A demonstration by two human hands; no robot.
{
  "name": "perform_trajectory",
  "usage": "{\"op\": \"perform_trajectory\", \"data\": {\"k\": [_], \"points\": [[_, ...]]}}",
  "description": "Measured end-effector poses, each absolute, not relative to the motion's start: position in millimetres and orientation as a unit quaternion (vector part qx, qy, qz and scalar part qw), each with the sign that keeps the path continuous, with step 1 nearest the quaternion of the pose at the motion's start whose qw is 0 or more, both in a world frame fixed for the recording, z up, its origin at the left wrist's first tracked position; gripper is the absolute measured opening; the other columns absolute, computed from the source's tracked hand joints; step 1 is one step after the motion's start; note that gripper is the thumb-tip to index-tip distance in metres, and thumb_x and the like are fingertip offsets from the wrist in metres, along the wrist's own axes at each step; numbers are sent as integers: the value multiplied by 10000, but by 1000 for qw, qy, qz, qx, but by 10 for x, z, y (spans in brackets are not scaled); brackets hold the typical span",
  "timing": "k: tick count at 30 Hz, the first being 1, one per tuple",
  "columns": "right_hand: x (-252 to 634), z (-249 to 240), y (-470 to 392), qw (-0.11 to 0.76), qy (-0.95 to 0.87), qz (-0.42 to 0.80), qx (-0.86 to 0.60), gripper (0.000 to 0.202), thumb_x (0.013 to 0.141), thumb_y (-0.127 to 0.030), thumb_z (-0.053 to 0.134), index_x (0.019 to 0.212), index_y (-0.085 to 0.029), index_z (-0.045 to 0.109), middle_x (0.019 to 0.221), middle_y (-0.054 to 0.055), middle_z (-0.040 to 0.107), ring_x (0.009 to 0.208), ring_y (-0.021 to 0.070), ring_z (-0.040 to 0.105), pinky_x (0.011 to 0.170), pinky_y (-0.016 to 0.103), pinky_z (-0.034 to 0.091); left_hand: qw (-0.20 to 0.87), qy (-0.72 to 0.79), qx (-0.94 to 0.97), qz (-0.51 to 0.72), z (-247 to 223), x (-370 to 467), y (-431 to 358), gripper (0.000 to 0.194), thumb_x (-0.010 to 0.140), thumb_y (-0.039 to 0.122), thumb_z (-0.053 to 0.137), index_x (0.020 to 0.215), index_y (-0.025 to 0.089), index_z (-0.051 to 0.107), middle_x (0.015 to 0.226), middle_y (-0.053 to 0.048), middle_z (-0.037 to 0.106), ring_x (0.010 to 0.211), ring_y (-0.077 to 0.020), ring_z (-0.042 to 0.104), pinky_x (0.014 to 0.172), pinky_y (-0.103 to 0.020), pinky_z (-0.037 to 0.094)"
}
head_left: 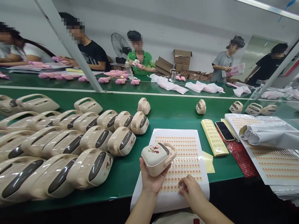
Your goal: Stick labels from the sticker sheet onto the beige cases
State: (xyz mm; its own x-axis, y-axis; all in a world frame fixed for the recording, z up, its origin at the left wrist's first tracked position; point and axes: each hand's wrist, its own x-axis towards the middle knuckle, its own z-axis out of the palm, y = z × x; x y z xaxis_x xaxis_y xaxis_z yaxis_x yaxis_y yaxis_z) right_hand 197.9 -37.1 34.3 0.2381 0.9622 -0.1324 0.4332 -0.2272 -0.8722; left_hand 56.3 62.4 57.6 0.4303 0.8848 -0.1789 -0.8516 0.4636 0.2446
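We've got the sheet [175, 133] at lower centre, part-hidden by the case [155, 160] mid-frame: printed face up, handle rightward, long axis foreshortened. Our left hand [151, 180] cups it, fingers mostly hidden; our right hand [192, 187] curls, any hold we can't tell.

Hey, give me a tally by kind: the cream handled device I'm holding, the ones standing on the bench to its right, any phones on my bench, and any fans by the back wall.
Cream handled device in your left hand: 1
Other cream devices standing to its right: 4
Phone: 1
Fan: 1
Total: 7
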Motion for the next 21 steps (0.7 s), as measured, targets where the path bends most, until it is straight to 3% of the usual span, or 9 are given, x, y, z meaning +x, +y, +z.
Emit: {"op": "perform_trajectory", "data": {"k": [4, 9, 14, 21], "points": [[2026, 727, -248, 474, -407, 475, -620, 110, 603, -184, 652, 702, -198, 606, 590, -33, 488, 578, 133, 478, 580, 273, 406, 860, 122, 69, 490, 506, 590, 561, 403, 800, 543, 472, 1100, 306, 601, 1033, -27, 700, 967, -233, 628, 783, -364, 534], [1882, 1122, -20, 628, -331, 458, -536, 308, 561, -327, 728, 776, -215, 537, 644, -28, 522, 614, 129, 469, 587, 263, 401, 871, 93, 73, 478, 529, 700, 424, 458, 819, 557, 429, 1207, 331, 523, 1040, -15, 697, 1000, -200, 615, 852, -308, 497], [1716, 1067, 101, 663, -302, 417, -544, 333, 561, -333, 712, 783, -227, 487, 642, -29, 519, 612, 136, 460, 586, 272, 392, 876, 99, 65, 467, 631, 781, 355, 538, 821, 576, 400, 1238, 255, 512, 1059, -72, 690, 1078, -231, 573, 879, -296, 474], [1721, 1018, 93, 657, -315, 402, -554, 309, 589, -318, 684, 785, -221, 466, 652, -31, 503, 627, 136, 451, 614, 282, 387, 881, 86, 29, 465, 686, 839, 335, 457, 803, 576, 426, 922, 241, 713, 974, -60, 722, 985, -217, 632, 824, -242, 499]]}}
